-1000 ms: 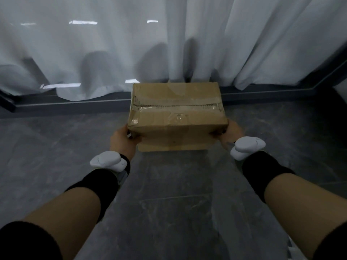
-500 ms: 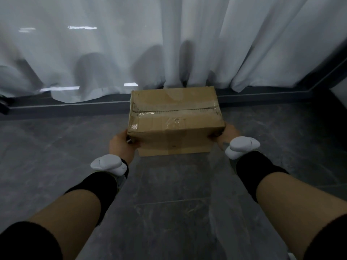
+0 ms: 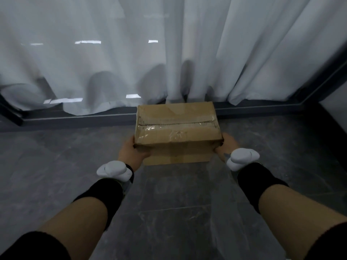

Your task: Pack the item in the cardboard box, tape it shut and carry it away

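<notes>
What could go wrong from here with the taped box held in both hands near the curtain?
The left hand and right hand grip the cardboard box only at its near lower corners, so its far end might tip down or slip. The tape along the top seam looks wrinkled; it may lift. The curtain hangs just beyond the box and could snag.

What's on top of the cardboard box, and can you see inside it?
Clear tape runs along the top seam of the cardboard box; nothing else sits on it. The flaps are shut, so the inside is hidden. Left hand and right hand grip its ends.
</notes>
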### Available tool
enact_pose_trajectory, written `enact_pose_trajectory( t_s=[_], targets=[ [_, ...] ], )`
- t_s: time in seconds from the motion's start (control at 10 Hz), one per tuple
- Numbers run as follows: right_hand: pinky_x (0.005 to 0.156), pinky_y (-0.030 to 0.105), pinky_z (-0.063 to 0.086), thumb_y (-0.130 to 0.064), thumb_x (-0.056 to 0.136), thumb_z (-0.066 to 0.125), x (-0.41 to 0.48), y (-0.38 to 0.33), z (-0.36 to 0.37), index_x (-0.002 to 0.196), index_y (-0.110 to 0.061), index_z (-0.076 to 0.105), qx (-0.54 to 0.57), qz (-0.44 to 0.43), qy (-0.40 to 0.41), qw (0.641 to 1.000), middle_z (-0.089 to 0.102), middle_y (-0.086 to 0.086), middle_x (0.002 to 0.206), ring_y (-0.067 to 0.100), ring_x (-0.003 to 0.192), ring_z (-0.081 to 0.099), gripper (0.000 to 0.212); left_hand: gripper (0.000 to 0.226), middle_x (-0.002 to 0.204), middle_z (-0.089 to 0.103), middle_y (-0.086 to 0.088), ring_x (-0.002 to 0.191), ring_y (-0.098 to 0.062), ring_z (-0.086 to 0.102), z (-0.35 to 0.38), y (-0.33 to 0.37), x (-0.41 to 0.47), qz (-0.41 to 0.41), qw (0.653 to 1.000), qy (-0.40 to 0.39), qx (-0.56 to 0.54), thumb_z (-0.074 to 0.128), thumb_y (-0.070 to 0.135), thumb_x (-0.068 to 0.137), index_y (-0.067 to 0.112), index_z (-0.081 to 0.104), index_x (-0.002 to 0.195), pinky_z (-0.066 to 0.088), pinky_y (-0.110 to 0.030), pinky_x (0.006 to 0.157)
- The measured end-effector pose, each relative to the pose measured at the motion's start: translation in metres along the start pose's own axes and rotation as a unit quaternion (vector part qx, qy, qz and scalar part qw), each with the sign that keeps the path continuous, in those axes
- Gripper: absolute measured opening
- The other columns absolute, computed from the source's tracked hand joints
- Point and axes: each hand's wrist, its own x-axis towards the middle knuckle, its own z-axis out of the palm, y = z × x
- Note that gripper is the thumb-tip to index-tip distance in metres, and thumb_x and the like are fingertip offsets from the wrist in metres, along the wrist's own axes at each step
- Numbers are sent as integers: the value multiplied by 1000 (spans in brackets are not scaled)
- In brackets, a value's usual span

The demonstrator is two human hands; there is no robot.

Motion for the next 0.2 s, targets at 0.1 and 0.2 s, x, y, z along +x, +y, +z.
enact_pose_trajectory(
  t_s=[0.1, 0.2],
  targets=[
    [84, 32, 40, -8, 91, 52, -14, -3, -9, 124, 3, 50, 16, 2, -15, 1000, 56, 23, 126, 36, 116, 53, 35, 65, 114, 60, -12, 108, -31, 57, -6, 10, -15, 8, 1000, -12, 5, 83, 14, 62, 6, 53, 119, 46, -38, 90],
    [95, 40, 42, -4, 91, 54, -45, -36, -47, 121, 17, 51, 23, 3, -47, 999, 56, 31, 125, 41, 119, 52, 36, 77, 134, 47, -18, 122, -32, 47, -35, 45, -29, -46, 998, 7, 41, 80, 20, 67, 6, 42, 133, 40, -42, 102]
  ],
)
